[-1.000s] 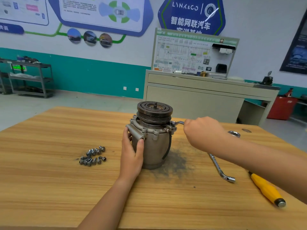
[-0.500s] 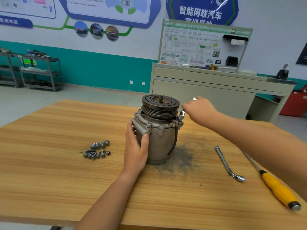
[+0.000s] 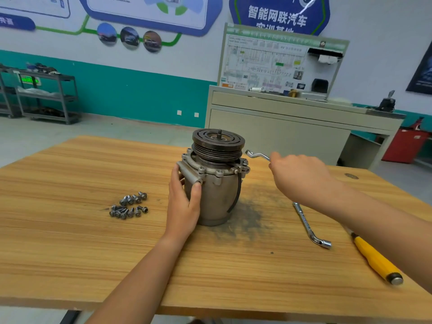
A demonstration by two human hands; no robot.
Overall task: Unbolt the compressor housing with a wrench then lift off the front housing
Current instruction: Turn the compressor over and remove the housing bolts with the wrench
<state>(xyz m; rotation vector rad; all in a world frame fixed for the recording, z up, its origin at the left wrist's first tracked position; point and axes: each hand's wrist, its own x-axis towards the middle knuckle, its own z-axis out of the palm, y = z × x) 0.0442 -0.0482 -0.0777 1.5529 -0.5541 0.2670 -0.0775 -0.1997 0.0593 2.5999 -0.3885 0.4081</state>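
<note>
The compressor stood upright at the centre of the frame on the wooden tabletop, grooved pulley uppermost with a threaded stud poking from its hub. The front housing sat in place under the pulley, and I could see bolt heads round its flange.

My left grip was wrapped round the left side of the compressor body, thumb on the front face just under a tubular mounting lug. My right grip, right of centre, was closed round the shaft of a small offset ring wrench. The wrench's ring end hung just right of the pulley and above the flange; I could not tell whether it touched anything.

A pile of loose bolts lay on the tabletop left of centre, well apart from the compressor. A dark greasy smear spread from the compressor's base toward the right. Further right lay an L-shaped socket wrench, and at lower right a yellow-handled screwdriver, partly under my forearm.

At the upper right of centre, a blue wall sign read "智能网联汽车"; the line beneath was cut off by a wiring-diagram training board, whose print was too small to read.
</note>
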